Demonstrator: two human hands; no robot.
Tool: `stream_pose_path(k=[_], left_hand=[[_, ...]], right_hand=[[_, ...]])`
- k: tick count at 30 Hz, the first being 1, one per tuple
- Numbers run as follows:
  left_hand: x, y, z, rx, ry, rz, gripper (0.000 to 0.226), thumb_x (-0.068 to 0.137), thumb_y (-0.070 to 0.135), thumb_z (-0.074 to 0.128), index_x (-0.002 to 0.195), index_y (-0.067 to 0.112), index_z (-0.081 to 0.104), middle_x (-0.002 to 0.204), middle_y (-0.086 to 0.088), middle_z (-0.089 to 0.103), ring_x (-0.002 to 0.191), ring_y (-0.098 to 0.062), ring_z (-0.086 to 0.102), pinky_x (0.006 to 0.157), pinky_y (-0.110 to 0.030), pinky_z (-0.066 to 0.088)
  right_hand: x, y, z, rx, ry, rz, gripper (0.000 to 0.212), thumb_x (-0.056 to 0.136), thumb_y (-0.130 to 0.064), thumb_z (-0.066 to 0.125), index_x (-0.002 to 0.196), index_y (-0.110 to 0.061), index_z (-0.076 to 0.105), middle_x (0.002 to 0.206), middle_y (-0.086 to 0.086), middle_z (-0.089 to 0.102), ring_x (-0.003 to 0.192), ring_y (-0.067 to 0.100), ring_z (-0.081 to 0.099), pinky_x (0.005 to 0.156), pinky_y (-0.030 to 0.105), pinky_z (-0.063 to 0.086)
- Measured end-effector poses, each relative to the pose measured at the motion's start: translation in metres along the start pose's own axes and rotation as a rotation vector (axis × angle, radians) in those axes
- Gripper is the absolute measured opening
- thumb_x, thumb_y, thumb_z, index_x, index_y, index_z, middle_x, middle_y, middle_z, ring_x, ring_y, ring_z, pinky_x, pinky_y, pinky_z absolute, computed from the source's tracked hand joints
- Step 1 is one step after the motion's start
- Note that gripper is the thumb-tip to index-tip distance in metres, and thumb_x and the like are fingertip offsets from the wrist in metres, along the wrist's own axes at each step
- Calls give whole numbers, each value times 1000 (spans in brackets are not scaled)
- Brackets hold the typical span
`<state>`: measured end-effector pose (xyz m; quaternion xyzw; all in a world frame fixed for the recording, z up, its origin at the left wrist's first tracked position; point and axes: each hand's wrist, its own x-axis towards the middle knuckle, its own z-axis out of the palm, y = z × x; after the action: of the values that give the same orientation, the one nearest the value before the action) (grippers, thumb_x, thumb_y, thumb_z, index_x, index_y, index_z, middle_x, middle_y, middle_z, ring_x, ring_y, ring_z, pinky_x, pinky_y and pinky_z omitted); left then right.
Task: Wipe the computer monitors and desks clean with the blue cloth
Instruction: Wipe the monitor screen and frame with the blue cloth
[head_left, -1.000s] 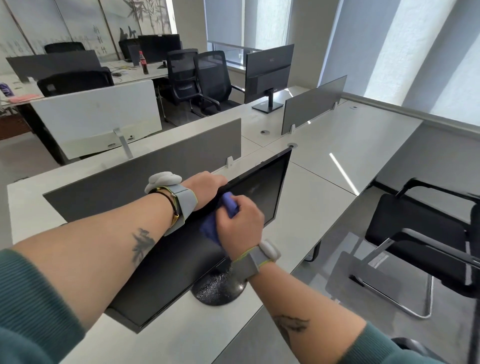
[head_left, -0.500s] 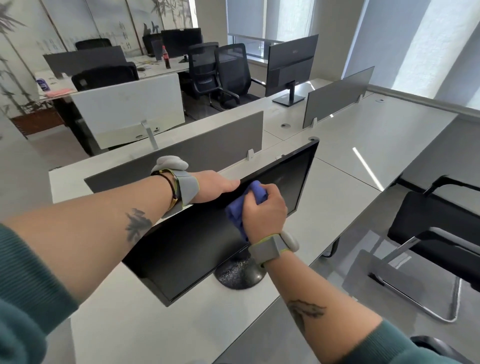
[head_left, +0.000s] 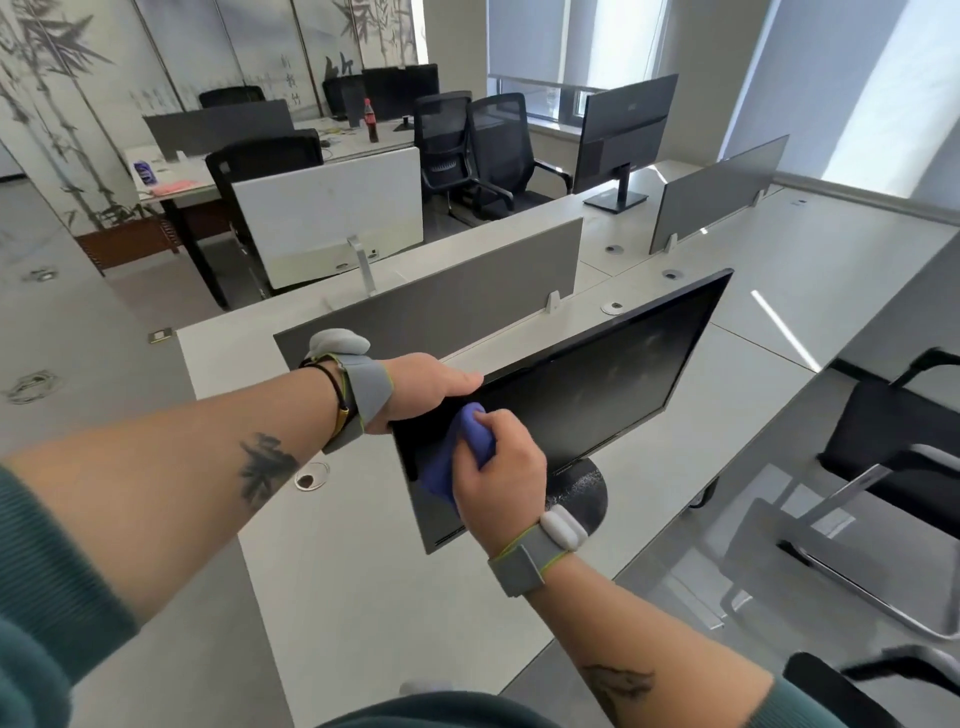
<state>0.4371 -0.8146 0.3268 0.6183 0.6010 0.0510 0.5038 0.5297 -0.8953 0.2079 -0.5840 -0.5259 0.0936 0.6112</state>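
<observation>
- Left hand (head_left: 434, 382) clamps top-left edge of black flat-panel monitor (head_left: 597, 395).
- Right hand (head_left: 501, 475) grips bunched blue cloth (head_left: 462, 457) vs screen's left side.
- Risk: hard push w/ weak brace could tip it.

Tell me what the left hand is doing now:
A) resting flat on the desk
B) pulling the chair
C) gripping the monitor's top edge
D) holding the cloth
C: the left hand grips the top edge of the monitor at its near corner, while the right hand holds the cloth against the screen.
</observation>
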Motion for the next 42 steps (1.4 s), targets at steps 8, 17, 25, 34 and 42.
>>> stream_pose_path(k=[8,17,25,34,42], left_hand=[[0,-23,6,-57,39,96,51,99,51,54,132,12,57,133,-4,60,125,-24,55,113,-39,39],[3,-29,8,133,12,330,48,107,40,40,147,14,48,152,2,45,143,-16,37,112,-22,22],[15,-25,6,201,-23,331,41,108,38,37,143,22,51,147,-1,48,136,-18,42,107,-25,31],[37,69,27,609,44,214,54,107,46,31,144,10,49,151,-10,47,140,-29,42,112,-33,29],[63,75,61,698,208,381,48,110,37,23,102,10,61,122,-16,63,112,-34,56,93,-33,39]], right_hand=[[-53,-4,31,-60,-64,209,27,81,-10,60,69,-18,37,56,-12,44,54,4,42,52,9,25],[-15,25,14,-39,185,678,7,88,-23,62,83,-26,67,74,-3,68,75,19,65,71,30,51],[2,23,10,1,249,612,7,91,-25,62,86,-28,64,74,-6,66,71,8,62,67,24,48],[55,86,-23,-25,188,800,5,89,-21,59,85,-21,58,71,-3,60,69,20,59,58,23,42],[87,92,-42,-23,205,651,9,92,-22,60,85,-17,58,71,-3,58,64,9,53,52,10,35]])
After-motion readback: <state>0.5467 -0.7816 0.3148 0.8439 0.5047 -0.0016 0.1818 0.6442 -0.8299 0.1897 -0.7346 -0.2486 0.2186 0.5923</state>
